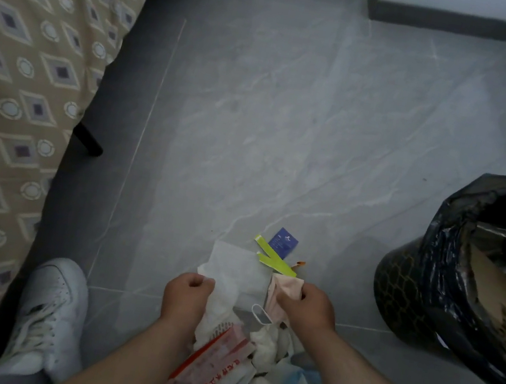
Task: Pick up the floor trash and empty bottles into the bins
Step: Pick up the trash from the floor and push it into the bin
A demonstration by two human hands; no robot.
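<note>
Low over floor (288,130) — left fingers (200,281) clamped on tissue (232,265) | right fingers (304,293) pinching mask (281,292)

The bed (33,54) runs along the left, a shoe (46,318) on the floor (291,114) beside it. The trash pile (265,348) lies near centre, paper slips (272,254) just beyond it, the bin (397,283) to its right. At the pile's far edge the left hand (187,295) grips a tissue (232,268), the right hand (309,305) a mask (283,288).

The bin (397,283) liner (450,245) is glossy, crinkled black plastic. Left of the bin, the floor (291,114) is smooth, faintly shiny tile. I hold a matt, crumpled paper tissue (232,265) and a soft pink mask (281,294).
</note>
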